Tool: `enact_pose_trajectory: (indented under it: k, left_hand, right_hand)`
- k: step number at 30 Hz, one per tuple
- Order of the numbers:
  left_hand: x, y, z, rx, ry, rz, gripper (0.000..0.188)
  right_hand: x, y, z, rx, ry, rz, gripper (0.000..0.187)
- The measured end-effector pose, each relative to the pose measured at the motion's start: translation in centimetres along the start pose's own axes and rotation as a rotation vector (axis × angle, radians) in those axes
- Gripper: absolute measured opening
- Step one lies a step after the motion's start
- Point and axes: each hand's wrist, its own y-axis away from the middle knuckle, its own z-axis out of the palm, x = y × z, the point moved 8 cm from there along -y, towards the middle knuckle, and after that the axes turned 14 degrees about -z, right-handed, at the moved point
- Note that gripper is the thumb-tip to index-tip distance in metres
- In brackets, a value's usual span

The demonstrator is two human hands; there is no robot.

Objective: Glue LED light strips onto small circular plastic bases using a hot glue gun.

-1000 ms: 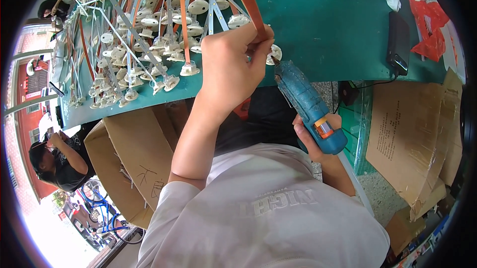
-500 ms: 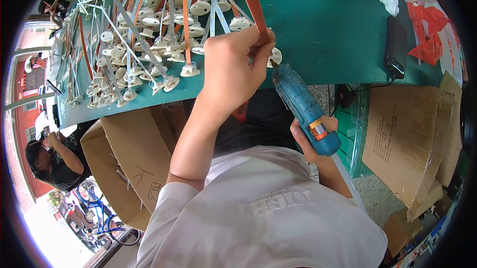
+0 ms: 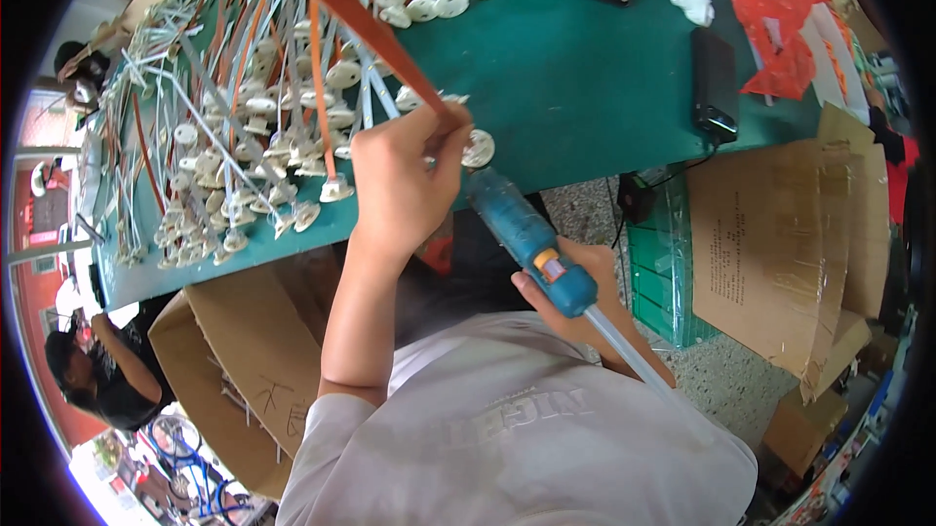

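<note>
Find the orange-brown strip (image 3: 375, 34) pinched near the lower end between thumb and fingers of the left hand (image 3: 400, 180), slanting up and leftward over the green tabletop (image 3: 575, 77). Note the white disc (image 3: 478, 149) just beyond those fingertips; cannot tell about contact, with the strip's end hidden by the hand. Best to hold that pinch firm and the strip square, without twisting. See the blue glue gun (image 3: 512, 224) gripped in the right hand (image 3: 593, 263), nose close below the disc; cannot tell about trigger pressure. Better to steady the tip there and spare the fingertips, probably at risk from heat. Mind the clear glue stick (image 3: 629, 350) trailing from the rear toward the white shirt (image 3: 507, 472); best guided free of cloth. Farther left, see similar strips with white bases (image 3: 259, 105) crowded together; worth giving room against snagging. To the right, note a black device (image 3: 715, 87) with a cable.
</note>
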Motion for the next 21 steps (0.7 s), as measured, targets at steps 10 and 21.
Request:
enact_pose_trajectory:
  k: [10,21]
  left_hand:
    - [-0.3,-0.8,0.1,-0.037,0.027,-0.004,0.015]
    - [0.0,-7.7,-1.6,0.081,-0.105,-0.005,0.09]
  right_hand:
    - [-1.9,-1.1,-2.6,-0.178,0.04,0.013,0.023]
    - [-0.7,-0.6,-7.4,0.182,-0.026,0.047,0.021]
